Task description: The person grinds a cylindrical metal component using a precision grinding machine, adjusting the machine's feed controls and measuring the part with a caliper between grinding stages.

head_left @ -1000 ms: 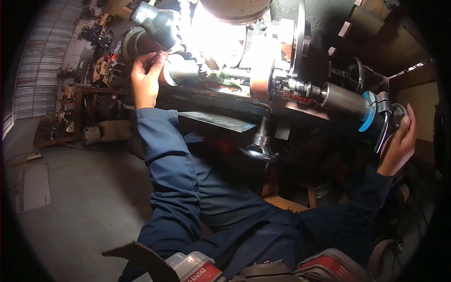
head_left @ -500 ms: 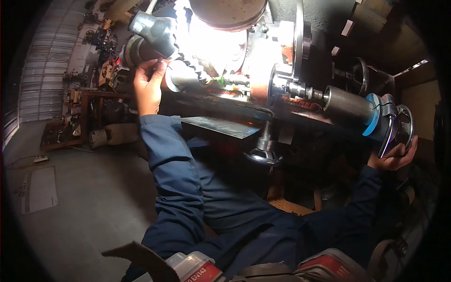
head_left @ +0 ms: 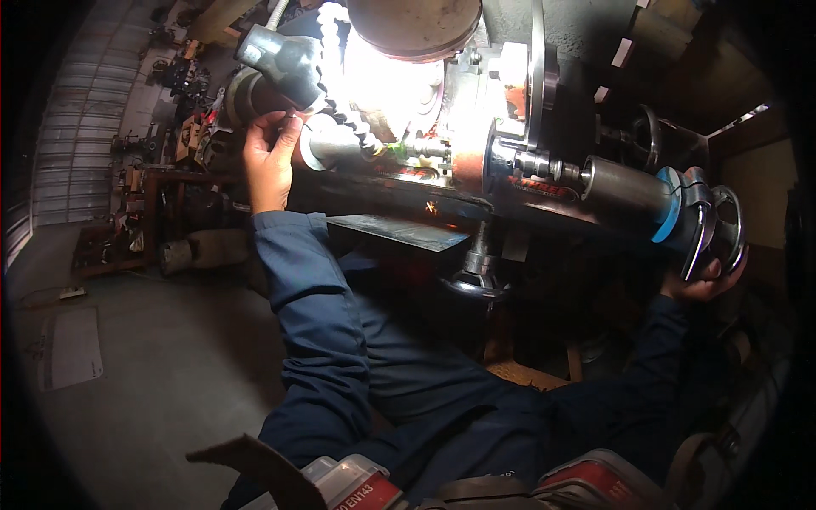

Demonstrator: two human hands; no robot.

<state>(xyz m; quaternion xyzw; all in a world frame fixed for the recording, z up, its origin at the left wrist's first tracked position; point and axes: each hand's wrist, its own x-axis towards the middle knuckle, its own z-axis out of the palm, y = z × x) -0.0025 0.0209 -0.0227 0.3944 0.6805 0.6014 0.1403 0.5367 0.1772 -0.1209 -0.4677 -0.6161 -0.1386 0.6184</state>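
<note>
My left hand (head_left: 270, 166) is closed at the left end of the grinding machine, thumb and fingers pressed together below the lamp head (head_left: 285, 64). What they pinch is hidden. A metal cylinder (head_left: 327, 140) lies just right of them. At the far right, my right hand (head_left: 707, 280) grips the lower rim of a chrome handwheel (head_left: 738, 217). Left of that wheel are a blue ring (head_left: 669, 204) and a steel sleeve (head_left: 629, 189) on the tailstock. Between the two ends, a thin metal shaft (head_left: 427, 148) lies in the glare, beside a round flange (head_left: 490, 157).
A second handwheel (head_left: 476, 285) projects at the front, beside a flat metal plate (head_left: 395, 231). Above hangs a round housing (head_left: 414, 30); a segmented hose (head_left: 348, 119) bends toward the shaft. Shelves with small parts (head_left: 187, 85) stand at left. A wooden stool (head_left: 518, 374) is below.
My right hand has shifted slightly along the handwheel, which appears turned a little. Small orange sparks now show below the shaft. The left hand stays in place.
</note>
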